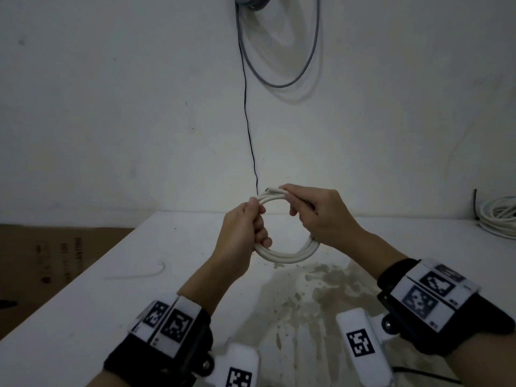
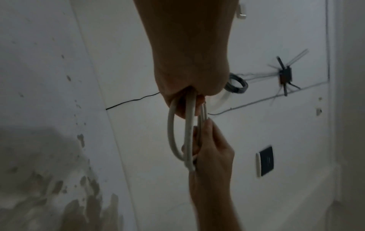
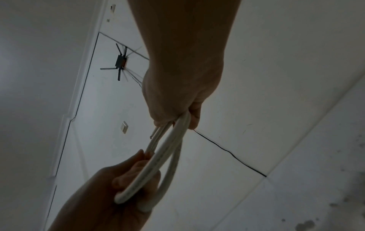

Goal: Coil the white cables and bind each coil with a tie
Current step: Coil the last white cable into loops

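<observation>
a round coil of smooth white cable point(image 1: 287, 254) is held above the stained white table point(image 1: 139, 275), gripped by the left hand point(image 1: 243, 233) and pinched by the right hand point(image 1: 321, 216) opposite.

- The coiled cable point(image 1: 290, 254) is white, as is the second heap of cable point(image 1: 499, 219) at the right edge.
- The table point(image 1: 139, 275) is white with grey-brown blotches point(image 1: 321, 283).
- The wall point(image 1: 111, 107) is white; a black wire point(image 1: 247, 107) and a grey loop point(image 1: 279, 85) hang on it.
- The wrist bands point(image 1: 167, 356) are black, with black-and-white square-patterned tags point(image 1: 177, 325).
- The cardboard point(image 1: 55, 255) is brown.
</observation>
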`<move>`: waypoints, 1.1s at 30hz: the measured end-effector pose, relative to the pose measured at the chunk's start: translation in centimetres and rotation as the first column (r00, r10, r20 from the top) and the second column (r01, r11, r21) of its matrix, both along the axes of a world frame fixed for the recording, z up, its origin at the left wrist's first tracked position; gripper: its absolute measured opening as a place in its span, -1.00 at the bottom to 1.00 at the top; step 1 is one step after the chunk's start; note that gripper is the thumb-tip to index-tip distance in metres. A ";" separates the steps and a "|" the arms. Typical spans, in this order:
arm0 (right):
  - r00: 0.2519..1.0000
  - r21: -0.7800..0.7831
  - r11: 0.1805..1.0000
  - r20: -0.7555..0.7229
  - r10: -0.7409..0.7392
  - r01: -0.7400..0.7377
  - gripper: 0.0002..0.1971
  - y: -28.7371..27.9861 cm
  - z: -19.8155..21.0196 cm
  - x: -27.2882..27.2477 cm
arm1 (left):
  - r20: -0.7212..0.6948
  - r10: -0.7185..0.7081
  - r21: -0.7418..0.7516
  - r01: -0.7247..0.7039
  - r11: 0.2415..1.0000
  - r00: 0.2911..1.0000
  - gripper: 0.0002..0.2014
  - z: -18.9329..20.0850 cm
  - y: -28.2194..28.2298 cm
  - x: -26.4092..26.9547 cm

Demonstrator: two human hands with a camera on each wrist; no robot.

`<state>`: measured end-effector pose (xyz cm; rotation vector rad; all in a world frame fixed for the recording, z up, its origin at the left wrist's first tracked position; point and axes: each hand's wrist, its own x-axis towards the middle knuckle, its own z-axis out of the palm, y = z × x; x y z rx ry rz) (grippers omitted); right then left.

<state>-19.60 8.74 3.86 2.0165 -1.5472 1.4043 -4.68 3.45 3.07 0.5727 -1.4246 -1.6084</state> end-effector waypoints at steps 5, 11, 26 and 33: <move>0.995 0.018 0.995 0.012 0.100 -0.100 -0.72 -0.1 -0.5 -0.2 | -0.106 -0.278 0.347 0.297 0.889 0.955 -0.59 0.7 -1.4 0.9; 0.990 0.091 0.986 -0.019 0.143 -0.140 -0.74 -0.1 -0.3 -0.2 | 0.069 -0.353 0.357 0.308 0.882 0.933 -0.64 1.2 -1.9 1.5; 0.974 0.317 0.949 -0.213 0.078 -0.007 -0.70 -2.9 -0.9 2.1 | 0.408 0.514 -0.802 0.027 0.597 0.754 -0.67 -1.6 -3.2 2.5; 0.979 0.649 0.734 0.110 0.171 -0.201 -0.52 -5.8 -1.9 6.3 | 0.613 0.433 -0.717 0.236 0.656 0.661 -0.66 -2.4 -6.3 9.3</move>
